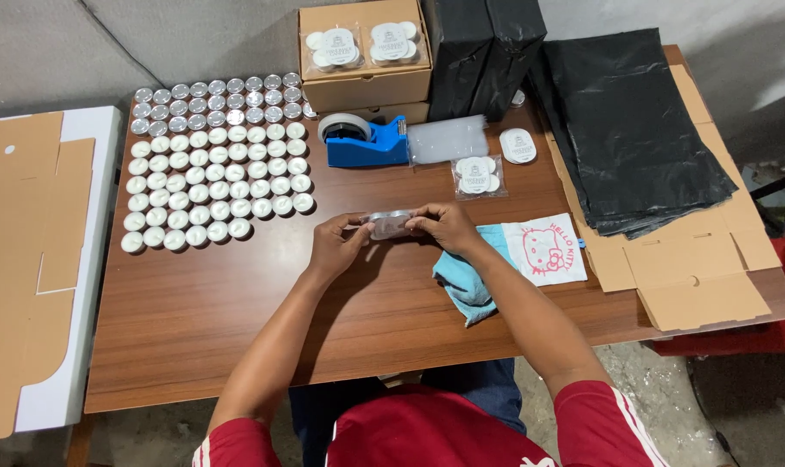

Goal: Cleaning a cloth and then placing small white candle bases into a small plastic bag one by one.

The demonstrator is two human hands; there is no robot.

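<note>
— Fingers of the left hand [339,239] and right hand [442,226] are closing on a clear pack of tealights [389,224], hovering above the table [237,311].

— Gripping both ends evenly is probably keeping the candles from slipping out.

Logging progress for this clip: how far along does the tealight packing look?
Done: four clear packets of tealights, two on the cardboard box and two on the wooden table. In hand: left hand and right hand hold a clear packet of tealights. Left: the large grid of loose white and silver tealights.
</note>
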